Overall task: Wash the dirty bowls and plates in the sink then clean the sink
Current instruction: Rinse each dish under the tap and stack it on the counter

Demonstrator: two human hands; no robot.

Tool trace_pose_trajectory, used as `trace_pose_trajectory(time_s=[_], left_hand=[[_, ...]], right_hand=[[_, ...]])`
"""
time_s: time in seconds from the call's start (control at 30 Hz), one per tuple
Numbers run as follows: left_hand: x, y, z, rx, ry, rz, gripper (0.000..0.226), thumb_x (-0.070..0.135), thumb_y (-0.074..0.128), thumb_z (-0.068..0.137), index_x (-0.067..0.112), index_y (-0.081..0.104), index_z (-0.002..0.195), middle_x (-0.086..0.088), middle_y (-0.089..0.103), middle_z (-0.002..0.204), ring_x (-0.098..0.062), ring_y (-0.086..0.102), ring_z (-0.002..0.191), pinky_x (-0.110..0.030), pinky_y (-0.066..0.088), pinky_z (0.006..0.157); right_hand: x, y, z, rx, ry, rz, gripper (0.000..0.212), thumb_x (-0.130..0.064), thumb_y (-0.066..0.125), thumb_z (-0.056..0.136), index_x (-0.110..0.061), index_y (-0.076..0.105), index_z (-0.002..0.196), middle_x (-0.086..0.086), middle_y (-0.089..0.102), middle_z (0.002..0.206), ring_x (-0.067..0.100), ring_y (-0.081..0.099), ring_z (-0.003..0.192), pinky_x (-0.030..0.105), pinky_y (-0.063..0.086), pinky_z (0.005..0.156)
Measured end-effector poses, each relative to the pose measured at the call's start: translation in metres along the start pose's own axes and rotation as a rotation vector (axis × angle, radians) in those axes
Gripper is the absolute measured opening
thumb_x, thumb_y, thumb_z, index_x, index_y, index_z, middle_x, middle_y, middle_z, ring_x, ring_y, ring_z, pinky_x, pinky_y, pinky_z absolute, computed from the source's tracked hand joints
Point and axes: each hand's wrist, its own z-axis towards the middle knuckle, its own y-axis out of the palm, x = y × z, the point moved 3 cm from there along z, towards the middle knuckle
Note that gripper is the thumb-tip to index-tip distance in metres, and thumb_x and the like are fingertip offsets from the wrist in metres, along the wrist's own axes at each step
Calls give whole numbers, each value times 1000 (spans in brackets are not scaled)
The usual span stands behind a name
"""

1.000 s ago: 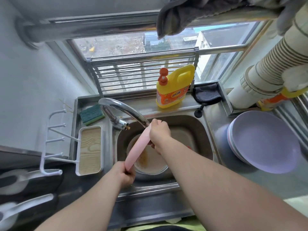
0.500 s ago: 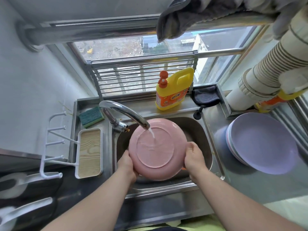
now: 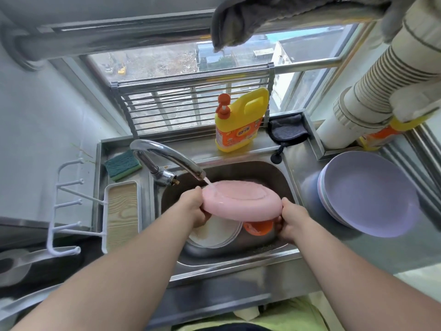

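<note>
A pink plate (image 3: 241, 201) is held upside down over the steel sink (image 3: 279, 173), its underside under the running tap (image 3: 167, 161). My left hand (image 3: 194, 206) grips its left rim and my right hand (image 3: 290, 220) grips its right rim. Water falls from the spout onto the plate's far left part. Below it in the basin lie stacked dirty white plates (image 3: 214, 235) and an orange bowl (image 3: 257, 228), both partly hidden by the pink plate.
A stack of purple plates (image 3: 370, 199) sits on the counter to the right. Yellow detergent bottle (image 3: 238, 123) and a dark cloth (image 3: 287, 130) stand on the back ledge. A green sponge (image 3: 123, 164) and a white rack (image 3: 121, 216) lie to the left.
The pink plate went from edge-on to underside facing me, then tilted flatter under the stream. My right hand moved from the top edge to the right rim.
</note>
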Motion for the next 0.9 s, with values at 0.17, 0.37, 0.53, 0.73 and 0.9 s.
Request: trace_pose_trajectory(time_s=[0.17, 0.37, 0.53, 0.73, 0.9], left_hand=[[-18, -49, 29, 83, -281, -206, 44, 6, 82, 83, 13, 74, 126, -7, 76, 101, -38, 74, 57, -42, 57, 39], [-48, -96, 8, 161, -345, -245, 40, 13, 78, 92, 4, 64, 129, -17, 69, 87, -35, 72, 51, -36, 56, 36], [-55, -112, -6, 113, -236, -196, 14, 16, 63, 101, 3, 64, 108, -17, 70, 68, -32, 70, 49, -40, 56, 35], [-49, -99, -14, -23, -46, -14, 30, 27, 45, 110, 11, 70, 102, -7, 77, 74, -28, 72, 73, -39, 60, 50], [-45, -61, -36, -210, 103, 121, 38, 39, 74, 96, 14, 72, 125, -12, 79, 113, -35, 74, 105, -53, 62, 86]], right_hand=[[-20, 50, -19, -100, -32, 199, 24, -30, 63, 105, -6, 64, 102, 5, 64, 52, 10, 52, 34, 21, 46, 38], [-15, 119, -57, -380, -119, -81, 21, -23, 58, 107, -8, 69, 115, 8, 66, 84, 9, 55, 49, 18, 42, 42], [4, 117, -69, -452, -175, -349, 21, -27, 52, 106, -18, 70, 102, 1, 71, 79, 13, 64, 63, 20, 48, 49], [12, 50, -57, -399, -214, -431, 22, -15, 48, 105, -13, 63, 90, -4, 51, 52, 10, 45, 45, 25, 38, 50], [14, -4, -41, -312, -224, -481, 22, -17, 49, 107, -7, 65, 97, 7, 61, 62, 17, 56, 49, 25, 32, 48]])
